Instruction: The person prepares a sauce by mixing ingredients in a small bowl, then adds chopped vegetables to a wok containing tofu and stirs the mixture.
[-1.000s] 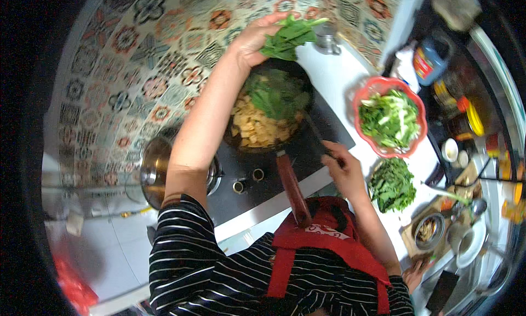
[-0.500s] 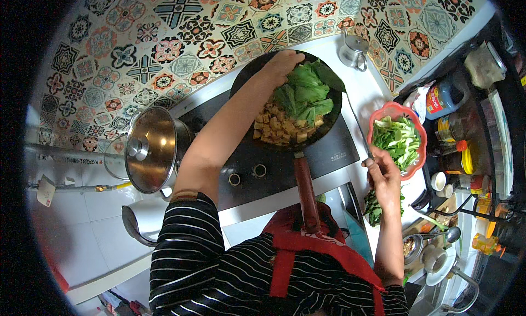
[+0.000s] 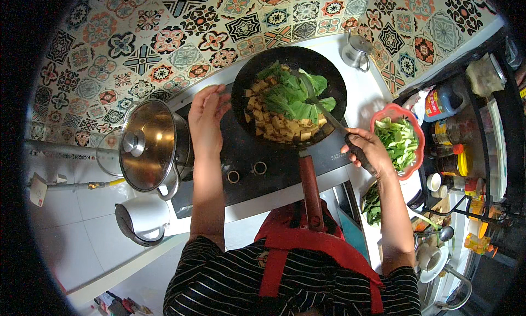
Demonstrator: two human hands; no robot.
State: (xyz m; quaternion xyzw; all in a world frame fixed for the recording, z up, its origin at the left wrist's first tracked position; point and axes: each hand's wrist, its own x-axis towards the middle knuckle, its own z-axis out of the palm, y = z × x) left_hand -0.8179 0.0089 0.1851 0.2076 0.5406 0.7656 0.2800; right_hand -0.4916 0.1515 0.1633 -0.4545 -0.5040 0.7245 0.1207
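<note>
A black wok (image 3: 332, 64) with a reddish-brown handle (image 3: 310, 193) sits on the dark cooktop (image 3: 279, 168). Browned cubes that look like tofu (image 3: 271, 124) cover its lower and left part, with leafy greens (image 3: 287, 94) heaped over them. My right hand (image 3: 370, 150) is wrapped round the dark handle of a spatula (image 3: 332, 121), whose metal end reaches into the greens. Just left of the wok's rim, my left hand (image 3: 208, 116) is raised with its fingers apart, holding nothing.
A pink scalloped bowl (image 3: 421, 131) of cut greens stands beside my right hand, near loose dark leaves (image 3: 372, 204). To the left are a glass-lidded pot (image 3: 153, 151) and a white kettle (image 3: 143, 214). A steel pitcher (image 3: 356, 53) stands behind; bottles and jars fill the right shelf (image 3: 490, 151).
My left hand has left the wok and moved left, away from the greens. My right hand has risen and swung the spatula's end from the wok's right rim onto the greens.
</note>
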